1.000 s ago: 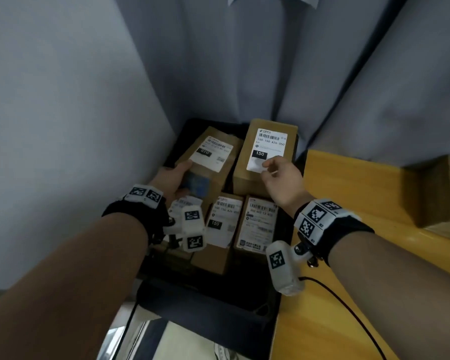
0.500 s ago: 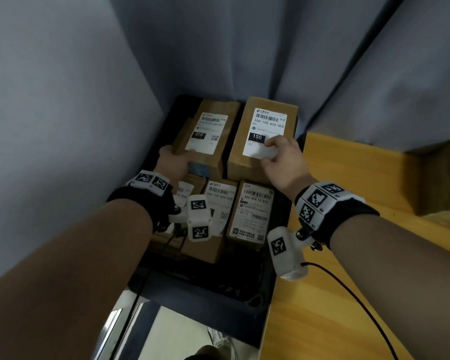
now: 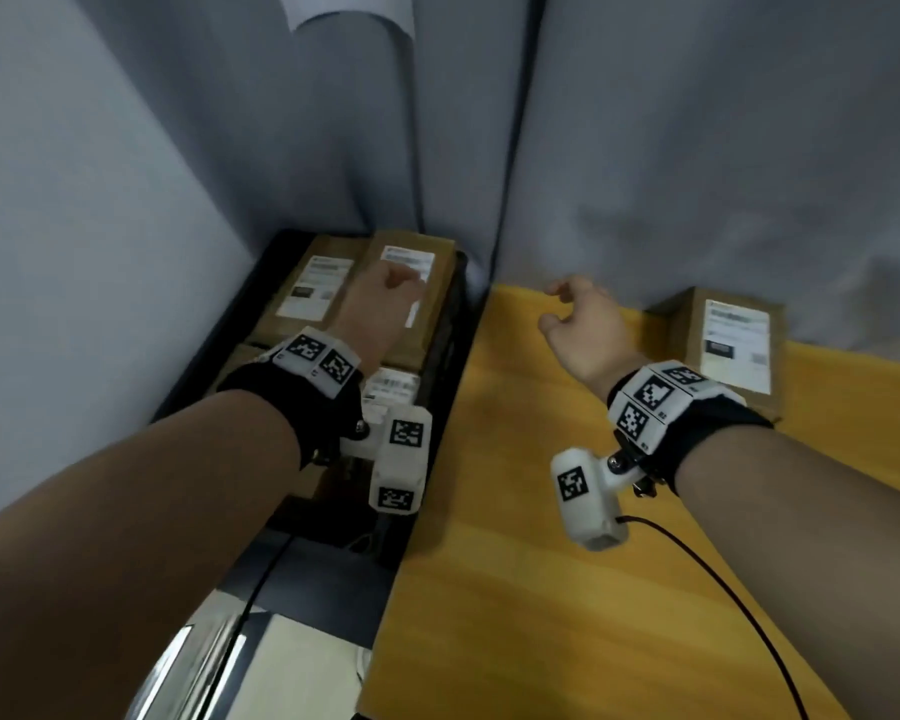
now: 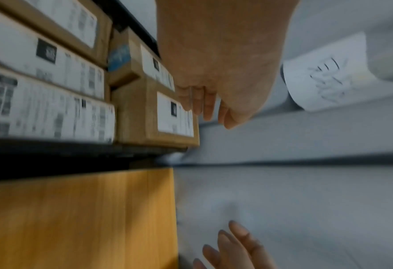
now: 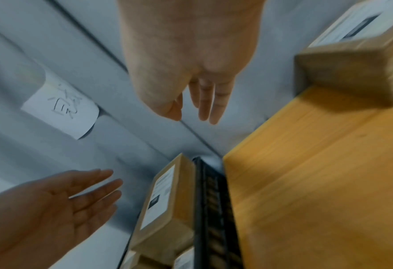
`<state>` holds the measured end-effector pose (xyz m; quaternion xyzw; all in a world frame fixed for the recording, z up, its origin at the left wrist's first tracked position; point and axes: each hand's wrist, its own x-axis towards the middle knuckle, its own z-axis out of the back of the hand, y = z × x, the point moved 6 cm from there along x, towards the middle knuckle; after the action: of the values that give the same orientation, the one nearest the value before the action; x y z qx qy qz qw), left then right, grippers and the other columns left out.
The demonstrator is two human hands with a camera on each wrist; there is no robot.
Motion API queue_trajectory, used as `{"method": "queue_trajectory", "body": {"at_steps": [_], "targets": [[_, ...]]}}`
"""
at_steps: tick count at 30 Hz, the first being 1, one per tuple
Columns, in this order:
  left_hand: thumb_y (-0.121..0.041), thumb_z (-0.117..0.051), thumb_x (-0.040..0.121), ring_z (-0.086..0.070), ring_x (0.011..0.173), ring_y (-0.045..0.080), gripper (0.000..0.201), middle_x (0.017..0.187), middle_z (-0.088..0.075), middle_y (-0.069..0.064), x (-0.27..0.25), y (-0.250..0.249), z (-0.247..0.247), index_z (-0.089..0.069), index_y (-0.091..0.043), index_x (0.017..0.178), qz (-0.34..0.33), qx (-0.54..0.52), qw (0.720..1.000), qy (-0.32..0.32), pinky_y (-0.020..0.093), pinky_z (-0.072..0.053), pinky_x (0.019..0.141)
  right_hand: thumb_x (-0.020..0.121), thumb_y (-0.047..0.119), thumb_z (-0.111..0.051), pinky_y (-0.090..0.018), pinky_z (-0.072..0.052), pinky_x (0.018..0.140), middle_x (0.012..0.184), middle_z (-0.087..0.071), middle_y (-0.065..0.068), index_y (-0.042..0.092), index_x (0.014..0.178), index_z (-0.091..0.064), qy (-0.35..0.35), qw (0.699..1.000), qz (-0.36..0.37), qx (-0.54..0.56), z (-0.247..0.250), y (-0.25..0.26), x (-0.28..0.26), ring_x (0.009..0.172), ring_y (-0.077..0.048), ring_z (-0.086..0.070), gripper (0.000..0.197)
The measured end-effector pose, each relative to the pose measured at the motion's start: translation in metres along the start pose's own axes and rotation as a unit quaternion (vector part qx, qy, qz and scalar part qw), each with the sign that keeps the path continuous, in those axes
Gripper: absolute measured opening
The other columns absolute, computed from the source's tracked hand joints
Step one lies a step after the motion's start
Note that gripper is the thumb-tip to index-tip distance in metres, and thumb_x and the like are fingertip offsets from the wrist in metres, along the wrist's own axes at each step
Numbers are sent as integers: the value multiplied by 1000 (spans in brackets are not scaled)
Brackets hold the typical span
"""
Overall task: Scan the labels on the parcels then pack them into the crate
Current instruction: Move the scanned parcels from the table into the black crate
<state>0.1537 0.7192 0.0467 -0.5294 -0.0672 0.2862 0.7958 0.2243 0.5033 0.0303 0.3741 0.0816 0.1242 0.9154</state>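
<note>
Left hand (image 3: 380,309), grip released and empty, hovers over the black crate (image 3: 440,376); right hand (image 3: 583,324), fingers loose, over the yellow tabletop (image 3: 515,589). Packed parcels (image 3: 302,304) lie labels up, long axes running away. One parcel (image 3: 723,345) remains on the tabletop's far edge.
</note>
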Motion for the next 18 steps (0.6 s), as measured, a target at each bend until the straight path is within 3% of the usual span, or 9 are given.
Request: {"method": "queue_trajectory", "body": {"at_steps": [4, 7, 11, 13, 18], "targets": [[-23, -52, 96, -54, 91, 18, 13, 94, -58, -2, -36, -16, -74, -57, -18, 107, -5, 31, 997, 71, 32, -45, 81, 90, 14, -55, -27, -42, 87, 126, -53, -12, 12, 120, -56, -22, 999, -26, -25, 55, -60, -29, 93, -25, -56, 31], [-24, -51, 96, -54, 88, 17, 13, 99, -58, 0, -57, -22, -123, -58, -18, 106, 8, 48, 992, 114, 32, -44, 80, 90, 17, -57, -34, -47, 93, 126, -52, -10, 13, 121, -57, -35, 996, -59, -54, 92, -110, -44, 105, -27, -58, 32], [-22, -52, 97, -50, 79, 11, 11, 87, -53, -7, -74, -29, -169, -58, -18, 105, -6, 85, 987, 138, 18, -39, 63, 89, 25, -60, -41, -42, 102, 131, -49, -12, 12, 126, -54, -61, 987, -127, -74, 118, -168, -52, 122, -31, -47, 40], [-21, -52, 97, -50, 82, 12, 9, 88, -53, -7, -79, -32, -189, -57, -18, 104, -7, 100, 984, 148, 16, -39, 63, 87, 33, -62, -41, -39, 105, 132, -47, -13, 12, 133, -48, -58, 981, -169, -81, 121, -194, -55, 124, -31, -44, 52], [-26, -49, 98, -54, 97, 20, 20, 110, -56, 1, -76, -27, -231, -57, -18, 115, 15, 137, 972, 190, 29, -42, 78, 86, 46, -62, -42, -38, 105, 135, -45, -16, 6, 140, -38, -29, 971, -235, -18, 113, -234, -46, 128, -32, -39, 72]]}}
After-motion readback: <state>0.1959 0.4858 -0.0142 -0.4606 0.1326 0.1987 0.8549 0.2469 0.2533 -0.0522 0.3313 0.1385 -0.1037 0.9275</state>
